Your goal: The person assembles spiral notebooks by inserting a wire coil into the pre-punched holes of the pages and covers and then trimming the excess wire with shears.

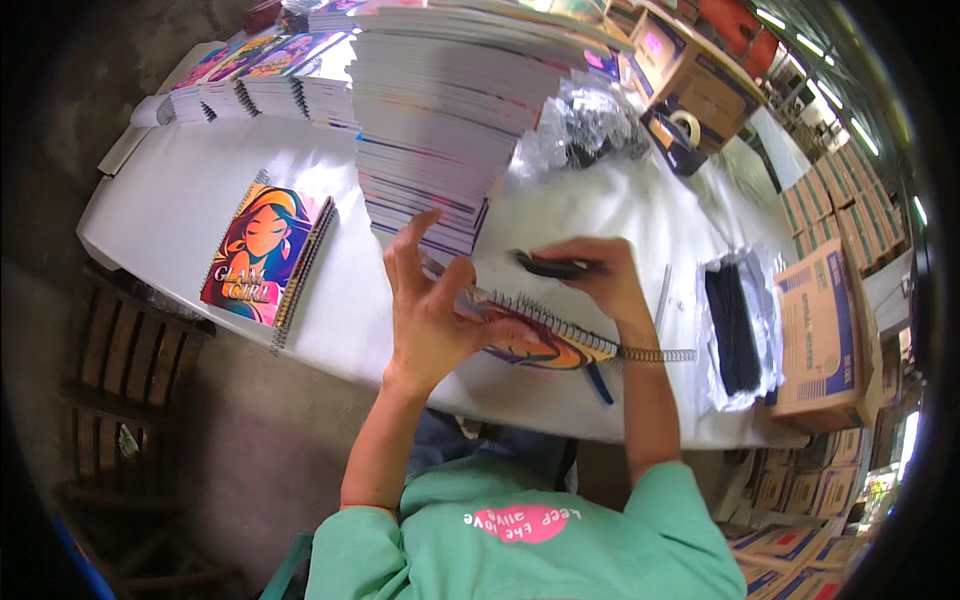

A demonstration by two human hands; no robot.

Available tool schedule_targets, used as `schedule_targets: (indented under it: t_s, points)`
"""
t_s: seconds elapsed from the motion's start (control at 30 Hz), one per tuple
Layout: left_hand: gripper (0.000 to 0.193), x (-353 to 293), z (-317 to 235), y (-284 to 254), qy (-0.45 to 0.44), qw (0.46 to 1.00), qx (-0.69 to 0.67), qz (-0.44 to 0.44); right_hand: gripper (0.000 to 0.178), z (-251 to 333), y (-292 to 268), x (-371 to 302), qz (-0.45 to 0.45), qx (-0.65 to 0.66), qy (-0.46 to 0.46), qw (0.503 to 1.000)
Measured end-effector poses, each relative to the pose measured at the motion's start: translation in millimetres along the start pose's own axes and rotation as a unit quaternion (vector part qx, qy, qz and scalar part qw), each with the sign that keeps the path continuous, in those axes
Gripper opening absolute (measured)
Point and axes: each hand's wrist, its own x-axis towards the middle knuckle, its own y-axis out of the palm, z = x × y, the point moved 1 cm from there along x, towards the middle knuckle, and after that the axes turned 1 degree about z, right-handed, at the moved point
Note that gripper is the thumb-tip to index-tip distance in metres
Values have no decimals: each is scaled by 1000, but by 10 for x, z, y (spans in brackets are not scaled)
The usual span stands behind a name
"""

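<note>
A spiral notebook (545, 345) with a colourful illustrated cover lies in front of me, a long wire coil (655, 354) running through its edge and sticking out past the right end. My left hand (432, 310) grips the notebook's left end, thumb across the cover and index finger raised. Just above the coil, my right hand (603, 275) is closed around a slim black tool (550, 267) whose exact kind I cannot make out. The tool's tip points left, toward my left hand, apart from the notebook. A blue handle (600, 384) shows beside the notebook's near edge.
A tall stack of notebooks (430, 130) rises directly ahead. Coil-bound notebooks (265, 260) form a small pile at left. Rightward are black coils in plastic (735, 325), a cardboard box (825, 335), crumpled plastic (590, 120) and a tape dispenser (678, 140). A slatted wooden chair (130, 370) stands left.
</note>
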Motion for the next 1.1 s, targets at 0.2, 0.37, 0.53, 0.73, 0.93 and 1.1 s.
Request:
schedule_targets:
  t_s: [0.2,0.37,0.53,0.73,0.93,1.1]
  points:
    - [75,-16,82,65,-92,992,-89,-9,25,-70,-5,-35,44,43,-63,996]
    - [77,-105,215,120,-109,985,-131,-33,24,69,107,103,159,-85,-48,982]
    - [73,-147,344,136,-137,971,-192,-25,34,155,128,58,197,156,-244,937]
    - [88,-131,345,180,-142,964,-224,-20,36,183,144,224,129,21,-173,976]
    - [99,-160,484,223,-219,923,-316,-21,33,277,234,257,136,76,-164,974]
    - [98,-168,393,183,-224,917,-330,14,34,173,273,419,102,-13,-59,993]
